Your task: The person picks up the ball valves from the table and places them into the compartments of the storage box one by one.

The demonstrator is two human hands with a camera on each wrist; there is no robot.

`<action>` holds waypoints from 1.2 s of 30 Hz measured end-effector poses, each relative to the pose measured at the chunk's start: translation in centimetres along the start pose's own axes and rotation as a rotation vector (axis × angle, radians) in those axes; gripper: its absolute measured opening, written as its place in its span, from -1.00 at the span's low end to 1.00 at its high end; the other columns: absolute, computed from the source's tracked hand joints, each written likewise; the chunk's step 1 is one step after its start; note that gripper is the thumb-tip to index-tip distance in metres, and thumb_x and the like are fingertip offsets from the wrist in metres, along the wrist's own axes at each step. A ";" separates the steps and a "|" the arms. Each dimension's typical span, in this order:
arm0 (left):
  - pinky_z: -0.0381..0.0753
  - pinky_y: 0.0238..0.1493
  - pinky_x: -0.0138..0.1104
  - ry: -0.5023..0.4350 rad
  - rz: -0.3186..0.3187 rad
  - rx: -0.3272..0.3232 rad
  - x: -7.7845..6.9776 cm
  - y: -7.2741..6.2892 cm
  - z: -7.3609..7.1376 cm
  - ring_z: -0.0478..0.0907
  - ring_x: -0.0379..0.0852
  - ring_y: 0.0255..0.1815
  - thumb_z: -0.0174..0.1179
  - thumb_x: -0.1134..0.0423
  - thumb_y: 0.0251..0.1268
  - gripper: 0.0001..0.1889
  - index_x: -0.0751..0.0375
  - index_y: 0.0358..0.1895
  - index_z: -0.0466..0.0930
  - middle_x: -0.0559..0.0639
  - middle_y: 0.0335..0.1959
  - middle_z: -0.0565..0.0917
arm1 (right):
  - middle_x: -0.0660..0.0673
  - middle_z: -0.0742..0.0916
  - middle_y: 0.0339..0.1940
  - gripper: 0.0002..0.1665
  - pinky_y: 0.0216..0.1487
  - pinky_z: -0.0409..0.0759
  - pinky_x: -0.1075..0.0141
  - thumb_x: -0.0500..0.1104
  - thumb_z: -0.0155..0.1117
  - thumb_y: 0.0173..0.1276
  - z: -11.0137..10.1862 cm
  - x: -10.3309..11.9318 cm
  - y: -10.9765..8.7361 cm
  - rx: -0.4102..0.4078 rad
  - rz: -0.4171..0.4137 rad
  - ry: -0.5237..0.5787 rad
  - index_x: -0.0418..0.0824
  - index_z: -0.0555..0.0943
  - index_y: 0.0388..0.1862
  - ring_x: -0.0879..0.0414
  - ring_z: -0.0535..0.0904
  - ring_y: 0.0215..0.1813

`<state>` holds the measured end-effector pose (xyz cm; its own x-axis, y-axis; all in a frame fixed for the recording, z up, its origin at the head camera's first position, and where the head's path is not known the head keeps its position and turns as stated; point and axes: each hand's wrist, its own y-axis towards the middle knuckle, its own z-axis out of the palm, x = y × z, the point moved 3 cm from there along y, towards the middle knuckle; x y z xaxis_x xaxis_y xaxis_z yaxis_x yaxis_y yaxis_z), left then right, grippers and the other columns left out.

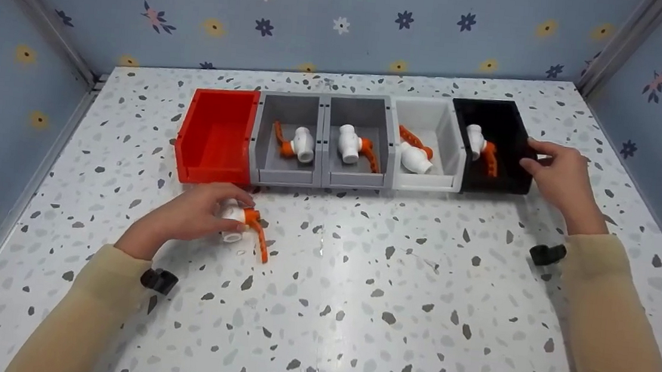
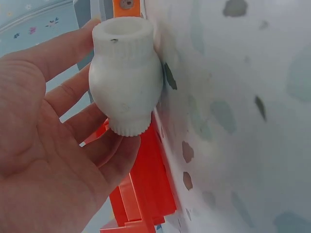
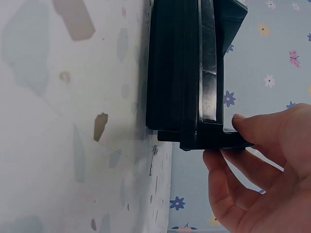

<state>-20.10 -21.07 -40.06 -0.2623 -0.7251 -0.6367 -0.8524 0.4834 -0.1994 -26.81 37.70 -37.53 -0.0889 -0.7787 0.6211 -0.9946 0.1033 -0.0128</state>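
Observation:
My left hand [image 1: 200, 213] grips a white plastic ball valve [image 1: 233, 216] with an orange lever, just in front of the red bin [image 1: 215, 177]. Up close in the left wrist view, the white valve body [image 2: 125, 77] sits between thumb and fingers, beside the speckled tabletop. At the row's other end, my right hand [image 1: 562, 176] pinches the right side wall of the black bin [image 1: 496, 184]. Thumb and fingers take that wall from either side in the right wrist view, where the black bin [image 3: 187, 73] rests on the table. Inside it lies another ball valve [image 1: 475, 142].
Between the red and black bins stand two grey bins [image 1: 287, 177] and a white bin [image 1: 427, 183], each with one valve in it. All the bins form one row. Flowered blue panels [image 1: 345, 25] close off the back and sides of the speckled table [image 1: 344, 307].

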 end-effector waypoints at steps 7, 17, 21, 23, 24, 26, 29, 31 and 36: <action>0.39 0.26 0.13 -0.006 0.024 -0.004 0.5 -0.6 -0.1 0.37 0.05 0.29 0.43 0.11 0.20 -0.55 0.00 0.17 0.61 -0.04 0.22 0.55 | -0.27 0.46 0.44 -0.36 -0.10 0.49 0.30 -0.03 0.16 0.53 0.0 0.1 -0.1 -0.003 -0.010 -0.004 -0.11 0.34 0.52 -0.18 0.51 0.22; 0.36 0.28 0.19 0.022 -0.018 -0.023 1.0 -1.8 0.2 0.24 0.15 0.39 0.47 0.08 0.14 -0.41 -0.01 0.28 0.54 0.05 0.35 0.42 | -0.26 0.42 0.46 -0.36 0.17 0.48 -0.04 -0.06 0.12 0.55 0.1 0.1 -0.1 0.008 0.006 -0.002 -0.10 0.30 0.54 -0.20 0.46 0.28; 0.35 0.28 0.20 0.023 -0.016 -0.027 1.1 -2.0 0.3 0.23 0.16 0.41 0.47 0.07 0.14 -0.38 -0.01 0.31 0.52 0.05 0.37 0.41 | -0.26 0.43 0.47 -0.36 0.16 0.48 -0.03 -0.05 0.12 0.55 0.1 0.1 0.0 0.007 0.013 -0.004 -0.09 0.30 0.54 -0.20 0.47 0.27; 0.35 0.29 0.20 0.022 -0.017 -0.030 1.3 -2.1 0.3 0.22 0.16 0.42 0.47 0.07 0.14 -0.37 -0.01 0.32 0.51 0.06 0.38 0.40 | -0.25 0.42 0.47 -0.36 0.16 0.48 -0.03 -0.05 0.13 0.54 0.1 0.1 0.0 0.008 0.016 -0.004 -0.09 0.30 0.54 -0.19 0.46 0.27; 0.34 0.29 0.20 0.025 -0.019 -0.030 1.3 -2.1 0.3 0.21 0.16 0.42 0.47 0.06 0.15 -0.37 -0.02 0.32 0.50 0.06 0.38 0.39 | -0.25 0.42 0.47 -0.36 0.15 0.48 -0.03 -0.04 0.13 0.54 0.1 0.1 0.0 0.008 0.017 -0.004 -0.08 0.30 0.54 -0.19 0.46 0.27; 0.33 0.30 0.20 0.028 -0.023 -0.032 1.4 -2.2 0.4 0.21 0.17 0.42 0.46 0.06 0.16 -0.37 -0.02 0.33 0.49 0.06 0.39 0.38 | -0.24 0.42 0.47 -0.36 0.14 0.48 -0.02 -0.04 0.13 0.54 0.1 0.1 0.0 0.009 0.020 -0.002 -0.08 0.30 0.54 -0.19 0.46 0.27; 0.33 0.30 0.20 0.035 -0.023 -0.038 1.5 -2.1 0.4 0.22 0.16 0.42 0.45 0.06 0.17 -0.38 -0.03 0.33 0.49 0.05 0.39 0.39 | -0.24 0.42 0.47 -0.36 0.11 0.49 0.04 -0.03 0.13 0.54 0.1 0.1 -0.1 0.005 0.021 -0.001 -0.07 0.31 0.54 -0.18 0.47 0.26; 0.32 0.30 0.20 0.041 -0.013 -0.043 1.5 -2.1 0.4 0.24 0.15 0.40 0.45 0.07 0.17 -0.39 -0.02 0.32 0.50 0.05 0.37 0.40 | -0.24 0.43 0.46 -0.36 0.05 0.51 0.12 -0.03 0.13 0.54 0.1 0.1 -0.1 0.000 0.015 -0.005 -0.08 0.32 0.54 -0.17 0.48 0.24; 0.34 0.30 0.18 0.053 0.019 -0.053 1.4 -2.1 0.3 0.30 0.13 0.35 0.45 0.09 0.17 -0.41 0.02 0.30 0.52 0.04 0.33 0.44 | -0.25 0.46 0.44 -0.37 -0.06 0.50 0.25 -0.03 0.14 0.53 0.0 0.1 -0.2 -0.012 -0.003 -0.016 -0.11 0.34 0.52 -0.17 0.51 0.22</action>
<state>-18.57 -22.96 -40.81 -0.3013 -0.7415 -0.5995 -0.8692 0.4721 -0.1470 -26.61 37.58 -37.49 -0.0872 -0.7885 0.6088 -0.9941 0.1085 -0.0018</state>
